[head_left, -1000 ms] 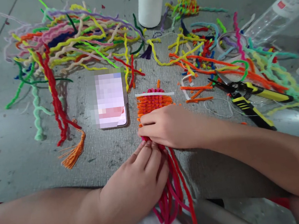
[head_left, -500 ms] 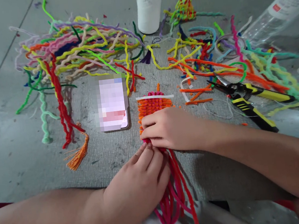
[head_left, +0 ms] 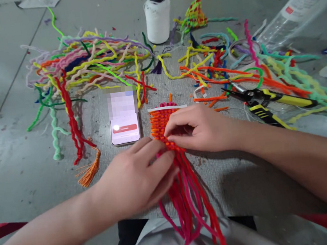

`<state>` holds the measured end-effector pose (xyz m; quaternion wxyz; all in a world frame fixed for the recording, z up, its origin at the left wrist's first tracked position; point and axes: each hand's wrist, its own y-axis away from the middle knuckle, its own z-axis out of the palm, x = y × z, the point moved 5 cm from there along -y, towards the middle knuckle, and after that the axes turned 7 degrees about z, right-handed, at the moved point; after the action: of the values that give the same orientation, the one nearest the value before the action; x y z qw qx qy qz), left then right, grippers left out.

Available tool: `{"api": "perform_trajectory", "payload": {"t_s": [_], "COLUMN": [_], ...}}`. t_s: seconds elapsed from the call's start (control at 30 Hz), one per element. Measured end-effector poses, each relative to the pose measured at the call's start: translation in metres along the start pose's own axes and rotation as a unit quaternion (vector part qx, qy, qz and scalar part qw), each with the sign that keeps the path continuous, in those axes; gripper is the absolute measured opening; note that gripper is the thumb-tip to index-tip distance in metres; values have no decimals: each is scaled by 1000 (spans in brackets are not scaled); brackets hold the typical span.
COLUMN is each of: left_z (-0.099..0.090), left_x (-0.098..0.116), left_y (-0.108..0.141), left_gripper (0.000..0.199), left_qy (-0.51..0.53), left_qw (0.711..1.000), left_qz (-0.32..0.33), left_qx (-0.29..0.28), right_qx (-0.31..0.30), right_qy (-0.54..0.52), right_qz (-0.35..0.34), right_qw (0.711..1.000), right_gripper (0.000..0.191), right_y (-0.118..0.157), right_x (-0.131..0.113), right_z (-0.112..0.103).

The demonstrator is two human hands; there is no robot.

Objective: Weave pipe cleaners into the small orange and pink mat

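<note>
Grey table (head_left: pixel 33 172), head view: weave (head_left: pixel 158 122) mid-frame, tails (head_left: pixel 177 199) toward 6 o'clock, right hand (head_left: pixel 201 130) at 3 pinching it, left hand (head_left: pixel 133 169) at 8 touching, grip unclear; I'd pack it evenly, tails untangled.

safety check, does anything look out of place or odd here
The black-and-yellow metal cutters lie with handles spread, tips near short orange fuzzy scraps; that looks odd because such tools usually rest closed.
</note>
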<state>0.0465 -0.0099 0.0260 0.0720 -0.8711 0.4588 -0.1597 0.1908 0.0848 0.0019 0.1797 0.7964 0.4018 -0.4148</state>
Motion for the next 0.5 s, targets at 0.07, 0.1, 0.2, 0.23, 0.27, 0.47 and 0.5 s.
{"api": "perform_trajectory", "payload": {"t_s": [0.07, 0.1, 0.2, 0.23, 0.27, 0.47, 0.5], "left_z": [-2, -1, 6, 9, 11, 19, 20], "left_x": [-11, -16, -25, -27, -29, -34, -34], "left_y": [-1, 0, 1, 2, 2, 2, 2], "left_gripper": [22, 23, 20, 19, 18, 19, 20], "left_qy": [-34, -48, -66, -65, -63, -55, -58], "left_qw": [999, 998, 994, 992, 990, 982, 982], "left_qz": [-13, -18, -22, -23, -24, -43, -40], "left_qx": [-12, -25, -87, -109, -127, -174, -175], "right_qx": [-84, -118, -160, -159, -154, -151, -156], "right_qy": [48, 77, 143, 154, 161, 194, 202], "right_qz": [56, 89, 158, 169, 177, 215, 213], "right_qw": [994, 986, 964, 960, 959, 945, 943], "right_gripper": [4, 8, 16, 16, 16, 19, 18], "right_y": [4, 7, 15, 16, 17, 17, 17], "right_x": [0, 1, 2, 1, 0, -1, -2], "right_z": [1, 2, 6, 9, 11, 19, 19]}}
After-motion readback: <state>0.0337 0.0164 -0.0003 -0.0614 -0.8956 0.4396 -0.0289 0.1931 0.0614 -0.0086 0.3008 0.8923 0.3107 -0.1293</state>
